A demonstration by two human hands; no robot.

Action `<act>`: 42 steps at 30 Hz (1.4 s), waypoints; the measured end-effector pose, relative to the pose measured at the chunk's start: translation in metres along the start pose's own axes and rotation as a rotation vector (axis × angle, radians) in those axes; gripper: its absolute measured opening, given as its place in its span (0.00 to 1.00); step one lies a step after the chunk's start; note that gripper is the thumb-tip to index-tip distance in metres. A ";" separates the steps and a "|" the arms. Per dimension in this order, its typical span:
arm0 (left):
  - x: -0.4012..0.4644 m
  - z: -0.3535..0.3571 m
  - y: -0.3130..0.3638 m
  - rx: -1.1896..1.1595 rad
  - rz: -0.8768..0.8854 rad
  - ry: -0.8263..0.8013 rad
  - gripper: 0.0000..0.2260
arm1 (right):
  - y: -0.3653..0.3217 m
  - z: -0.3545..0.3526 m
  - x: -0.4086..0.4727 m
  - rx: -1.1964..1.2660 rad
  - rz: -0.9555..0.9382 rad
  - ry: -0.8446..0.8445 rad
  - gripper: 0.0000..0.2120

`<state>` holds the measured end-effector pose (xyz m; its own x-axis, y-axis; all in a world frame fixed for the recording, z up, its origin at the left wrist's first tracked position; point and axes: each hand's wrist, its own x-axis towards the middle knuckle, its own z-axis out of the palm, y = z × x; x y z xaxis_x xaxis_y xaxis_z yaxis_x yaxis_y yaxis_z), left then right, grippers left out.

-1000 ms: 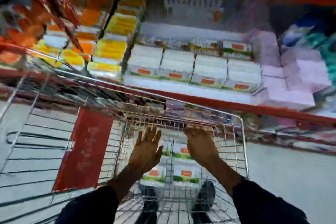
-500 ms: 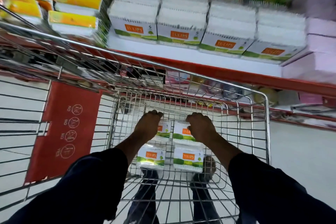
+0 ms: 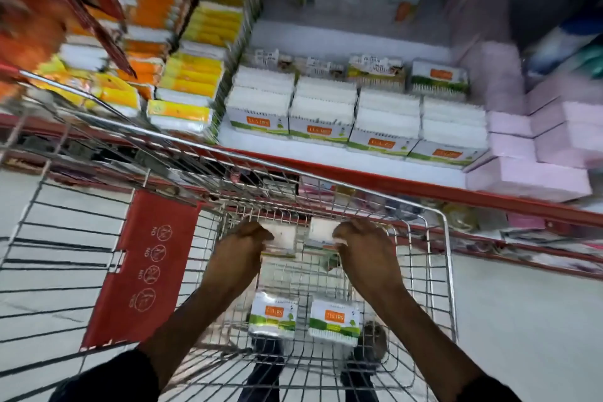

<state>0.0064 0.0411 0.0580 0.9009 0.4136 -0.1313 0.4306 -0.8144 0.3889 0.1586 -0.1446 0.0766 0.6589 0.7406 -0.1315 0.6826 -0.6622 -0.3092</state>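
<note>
Store shelving runs across the background behind a wire cart. Inside the cart, the left hand curls its fingers round a white pack. The right hand grips a second white pack just beside it, and both are blurred, near the cart's far wall. Below them two Tulips packs lie side by side on the cart floor. Matching shelf packs stand in rows above, with pink packs at their right and a red panel on the cart's left.
</note>
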 end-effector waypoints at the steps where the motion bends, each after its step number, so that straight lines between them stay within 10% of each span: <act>1: -0.001 -0.017 0.004 0.009 0.014 0.044 0.15 | -0.006 -0.018 -0.001 0.016 -0.013 0.047 0.14; 13: 0.032 -0.168 0.039 -0.026 0.118 0.480 0.11 | -0.056 -0.153 0.024 0.120 -0.093 0.423 0.08; 42: 0.105 -0.129 0.019 -0.033 0.029 0.381 0.14 | -0.057 -0.082 0.108 0.072 -0.066 0.323 0.11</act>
<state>0.1021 0.1216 0.1688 0.8256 0.5169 0.2264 0.3973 -0.8174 0.4172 0.2164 -0.0365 0.1570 0.6883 0.6993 0.1931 0.7104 -0.5958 -0.3748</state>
